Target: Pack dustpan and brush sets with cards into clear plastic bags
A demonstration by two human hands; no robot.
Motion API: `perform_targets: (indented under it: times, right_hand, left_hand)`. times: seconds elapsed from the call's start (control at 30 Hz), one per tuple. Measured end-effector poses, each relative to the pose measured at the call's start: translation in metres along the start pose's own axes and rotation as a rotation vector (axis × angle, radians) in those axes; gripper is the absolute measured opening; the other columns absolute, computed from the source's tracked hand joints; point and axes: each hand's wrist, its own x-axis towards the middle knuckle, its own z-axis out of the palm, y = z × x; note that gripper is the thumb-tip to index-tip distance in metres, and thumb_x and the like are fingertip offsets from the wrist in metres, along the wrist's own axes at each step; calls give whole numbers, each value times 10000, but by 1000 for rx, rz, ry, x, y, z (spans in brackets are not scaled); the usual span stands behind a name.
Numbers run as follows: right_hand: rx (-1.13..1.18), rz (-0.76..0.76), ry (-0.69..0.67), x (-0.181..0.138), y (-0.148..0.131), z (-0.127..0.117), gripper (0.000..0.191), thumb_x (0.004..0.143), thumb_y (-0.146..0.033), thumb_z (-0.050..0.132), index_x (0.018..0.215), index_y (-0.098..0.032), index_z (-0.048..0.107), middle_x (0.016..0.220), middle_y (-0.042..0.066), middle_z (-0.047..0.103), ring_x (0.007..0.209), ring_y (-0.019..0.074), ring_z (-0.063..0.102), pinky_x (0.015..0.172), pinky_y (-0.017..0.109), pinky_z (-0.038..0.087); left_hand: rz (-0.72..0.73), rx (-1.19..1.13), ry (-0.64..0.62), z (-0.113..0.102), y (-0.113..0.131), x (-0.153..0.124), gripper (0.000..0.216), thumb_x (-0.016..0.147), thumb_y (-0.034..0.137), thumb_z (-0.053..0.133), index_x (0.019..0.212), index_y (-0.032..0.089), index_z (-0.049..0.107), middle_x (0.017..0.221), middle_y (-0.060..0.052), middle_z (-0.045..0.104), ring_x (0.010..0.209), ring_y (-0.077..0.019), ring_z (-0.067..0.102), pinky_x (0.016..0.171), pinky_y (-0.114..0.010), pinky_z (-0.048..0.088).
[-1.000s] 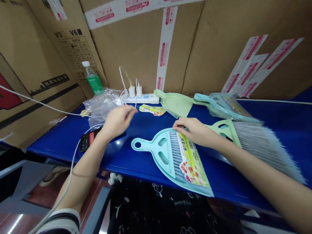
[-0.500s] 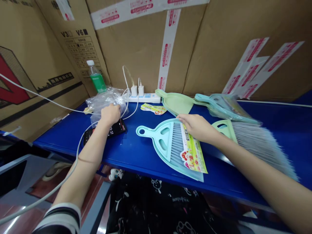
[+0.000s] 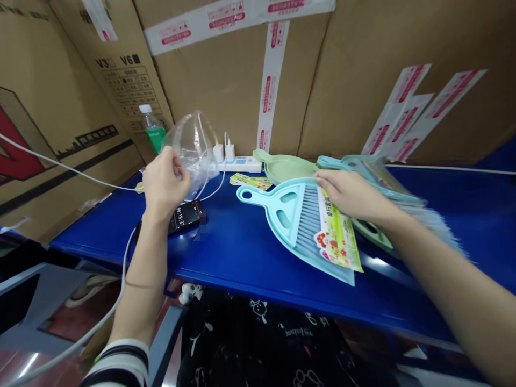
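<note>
Around your left hand (image 3: pixel 165 180): black phone (image 3: pixel 188 216) just on the near side, partly behind your left forearm (image 3: pixel 143 285); green-labelled bottle (image 3: pixel 155 133) behind; power strip (image 3: pixel 245 164) with two white chargers (image 3: pixel 224 153) off to its right. White cable (image 3: pixel 86 336) runs close along that forearm. Loose cards (image 3: pixel 248 180) lie between your hands, farther back. Pale green dustpan (image 3: pixel 287 167) sits beyond your right hand (image 3: pixel 349 194) and left of it; bagged blue set (image 3: pixel 389 174) behind it, to the right. Grey-bristled brush (image 3: pixel 437 221) is partly hidden by your right forearm (image 3: pixel 439 269).

Surface: glossy blue table (image 3: pixel 234 252). Taped cardboard (image 3: pixel 226 80) stands behind both hands.

Left hand: fingers curled nearly closed, pinching a clear plastic bag (image 3: pixel 195 148), which bulges up and right. Right hand: clamped on the far edge of the light-blue dustpan set (image 3: pixel 296 226), thumb by its yellow label (image 3: pixel 341 234). Set extends left and toward you from that hand, handle aimed leftward. Can't tell if it touches the table.
</note>
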Motion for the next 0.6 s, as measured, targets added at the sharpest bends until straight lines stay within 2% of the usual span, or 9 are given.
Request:
perform_targets:
  times: [0.07, 0.13, 0.3, 0.4, 0.47, 0.6]
  right_hand:
    - [76, -5, 75, -1, 6, -8, 192, 845, -219, 334, 677, -243, 424, 714, 77, 636, 711, 241, 604, 650, 326, 424]
    - [130, 12, 135, -2, 9, -18, 178, 832, -230, 340, 683, -241, 436, 703, 79, 634, 692, 234, 593, 641, 328, 428]
    - [153, 152, 154, -7, 12, -36, 190, 813, -207, 349, 647, -238, 435, 640, 63, 589, 634, 203, 559, 617, 322, 418]
    - [147, 136, 103, -10, 18, -41, 209, 828, -212, 350, 646, -239, 448, 673, 65, 613, 654, 202, 573, 624, 325, 429]
    - [133, 54, 26, -11, 22, -39, 241, 852, -239, 342, 640, -242, 456, 680, 61, 621, 652, 203, 577, 630, 329, 438]
    - [72, -23, -130, -9, 24, -31, 279, 866, -231, 320, 639, -239, 482, 710, 72, 642, 689, 232, 599, 687, 368, 452]
  left_hand:
    - [125, -118, -41, -3, 10, -9, 100, 714, 142, 475, 772, 222, 457, 644, 10, 500, 628, -161, 514, 623, -289, 403]
    - [257, -213, -143, -3, 18, -18, 95, 710, 154, 466, 775, 222, 455, 604, 37, 476, 576, -135, 482, 582, -262, 380]
    - [570, -411, -528, 7, 37, -41, 106, 712, 157, 434, 787, 206, 492, 530, 69, 455, 486, -102, 438, 531, -235, 340]
    - [662, -455, -755, 12, 46, -49, 105, 719, 147, 418, 766, 198, 496, 520, 65, 472, 466, -101, 438, 517, -239, 320]
    - [663, -443, -801, 15, 48, -51, 104, 727, 150, 410, 765, 197, 495, 529, 57, 492, 477, -109, 454, 524, -246, 319]
    - [577, -382, -729, 19, 45, -47, 124, 764, 173, 388, 823, 194, 495, 543, 51, 514, 481, -119, 461, 539, -257, 331]
